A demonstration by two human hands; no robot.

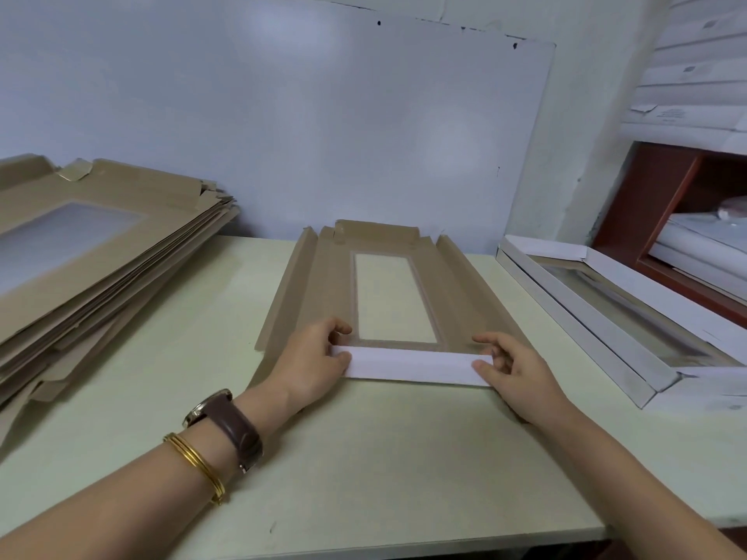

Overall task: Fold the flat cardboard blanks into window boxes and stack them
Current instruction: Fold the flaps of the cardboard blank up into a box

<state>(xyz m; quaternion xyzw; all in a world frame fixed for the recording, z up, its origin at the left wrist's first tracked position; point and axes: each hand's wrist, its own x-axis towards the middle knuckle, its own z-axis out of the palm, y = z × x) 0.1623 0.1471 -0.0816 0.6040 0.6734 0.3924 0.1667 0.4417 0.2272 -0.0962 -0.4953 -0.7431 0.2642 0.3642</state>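
A brown cardboard blank (323,276) with a clear window lies flat in the middle of the table, its long side flaps raised a little. Its near end flap (412,365) is folded up and back, showing its white side. My left hand (315,361) pinches the left end of that flap, thumb in front and fingers behind. My right hand (513,369) pinches the right end the same way. A tall pile of flat blanks (101,252) sits at the left. One folded white window box (598,313) lies at the right.
The pale green table (364,458) ends at a front edge near the bottom right. A white board leans on the wall behind. A red-brown shelf (663,204) with white items stands at the far right. A watch and gold bangles are on my left wrist.
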